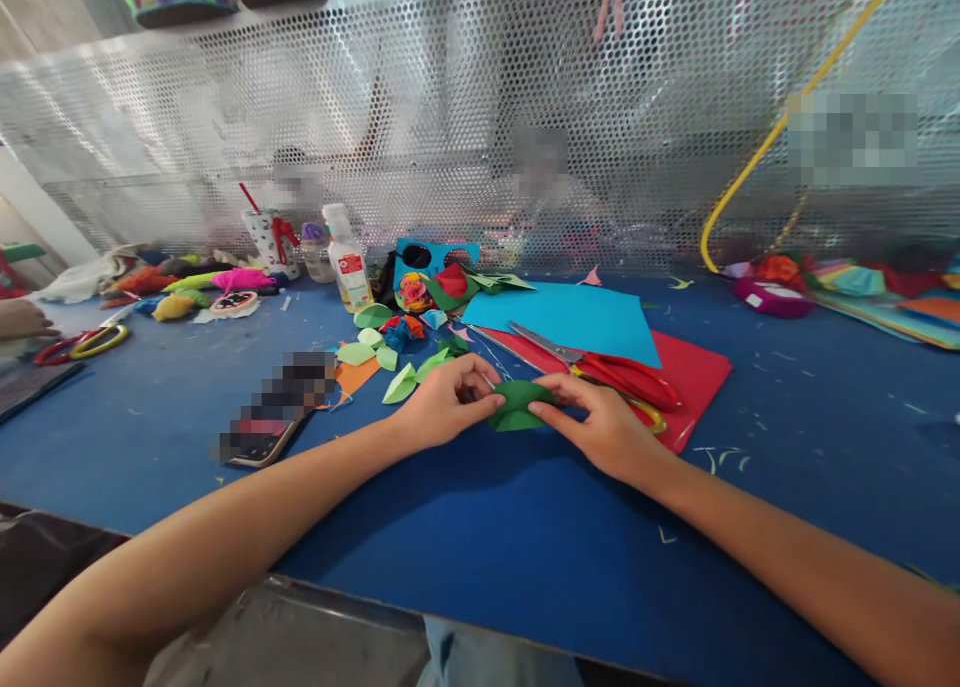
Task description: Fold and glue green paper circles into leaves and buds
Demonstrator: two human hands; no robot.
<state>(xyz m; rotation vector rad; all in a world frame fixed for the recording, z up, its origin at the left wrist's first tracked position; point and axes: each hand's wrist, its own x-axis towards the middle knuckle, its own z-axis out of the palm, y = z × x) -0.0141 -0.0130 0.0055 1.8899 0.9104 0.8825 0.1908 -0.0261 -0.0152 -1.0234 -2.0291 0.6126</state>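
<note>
Between my two hands is a dark green paper leaf (517, 403), held a little above the blue table. My left hand (450, 399) pinches its left end between thumb and fingers. At the other end, my right hand (589, 417) grips it the same way, thumb in front. Just behind my right hand lie red-and-yellow-handled scissors (637, 375) on red paper (701, 367) and a light blue sheet (562, 315). Several pale green paper leaves (401, 383) are scattered beyond my left hand.
A phone (274, 417) lies left of my left forearm. A glue bottle (347, 257), a patterned cup (270, 242) and paper flowers (414, 292) stand farther back. A perforated metal screen (450, 117) rises behind the table. Another person's hand (26, 319) rests at far left near scissors (82, 345).
</note>
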